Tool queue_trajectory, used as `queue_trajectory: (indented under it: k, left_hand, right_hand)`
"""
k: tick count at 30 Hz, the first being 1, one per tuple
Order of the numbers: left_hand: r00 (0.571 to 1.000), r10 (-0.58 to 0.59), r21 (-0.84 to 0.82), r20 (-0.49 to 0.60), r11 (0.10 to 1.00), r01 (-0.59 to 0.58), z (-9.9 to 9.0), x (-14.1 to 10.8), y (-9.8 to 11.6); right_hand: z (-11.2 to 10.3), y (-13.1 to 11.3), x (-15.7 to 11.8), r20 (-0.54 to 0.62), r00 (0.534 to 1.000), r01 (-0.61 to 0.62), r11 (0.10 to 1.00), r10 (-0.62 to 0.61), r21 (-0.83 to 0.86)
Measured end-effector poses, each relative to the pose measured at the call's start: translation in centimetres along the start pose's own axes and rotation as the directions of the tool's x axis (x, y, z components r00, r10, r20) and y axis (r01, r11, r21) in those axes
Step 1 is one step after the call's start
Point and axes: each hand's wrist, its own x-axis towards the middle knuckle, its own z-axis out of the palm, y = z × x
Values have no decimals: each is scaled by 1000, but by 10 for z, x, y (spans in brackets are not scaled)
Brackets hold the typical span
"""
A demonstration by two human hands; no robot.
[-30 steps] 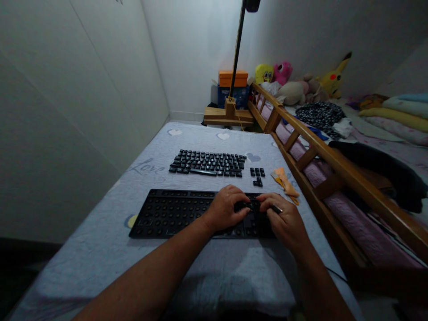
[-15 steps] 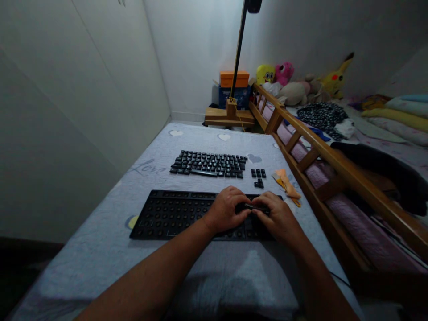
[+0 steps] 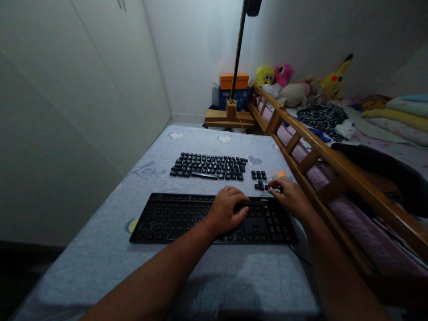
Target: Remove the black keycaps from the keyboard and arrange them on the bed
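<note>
A black keyboard (image 3: 194,218) lies on the sheet, most of its keycaps off and its stems bare; caps remain on the number pad (image 3: 277,223) at the right. My left hand (image 3: 227,211) rests over its middle-right part, thumb and forefinger apart, with nothing visible between them. Beyond the keyboard's upper right edge, my right hand (image 3: 289,196) pinches a small dark tool (image 3: 278,189) with thin wire-like tips, mostly hidden by the fingers. Those tips are at a keycap (image 3: 266,187) beside the loose arrow keycaps (image 3: 259,185). Six more keycaps (image 3: 258,174) sit just above.
Loose keycaps (image 3: 209,166) lie in rows behind the keyboard, in layout order. An orange item (image 3: 280,174) is partly hidden behind my right hand. A wooden bed rail (image 3: 310,138) runs along the right. A cable (image 3: 299,255) trails near the keyboard's lower right.
My right hand has moved away from my left, right and forward off the keyboard to the loose arrow keycaps, carrying the dark tool. A keycap now shows beside them. My left hand has stayed.
</note>
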Motion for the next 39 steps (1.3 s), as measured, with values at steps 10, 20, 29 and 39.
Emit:
queue_trajectory:
  k: [10,20,29,39]
  left_hand:
    - [1000,-16,41,18,999,16,1,0,-1]
    - [999,-20,45,38,999,18,1,0,0]
    - [999,-14,42,44,999,12,0,0,1]
    - [998,-18,59,56,998,15,1,0,0]
  right_hand:
    - [15,29,27,75,994,-66,977,83,-202]
    - [23,37,30,128,989,-44,977,71,-208]
    - [21,38,29,125,990,-38,982,62,-183]
    - [22,38,28,137,988,-42,987,64,-154]
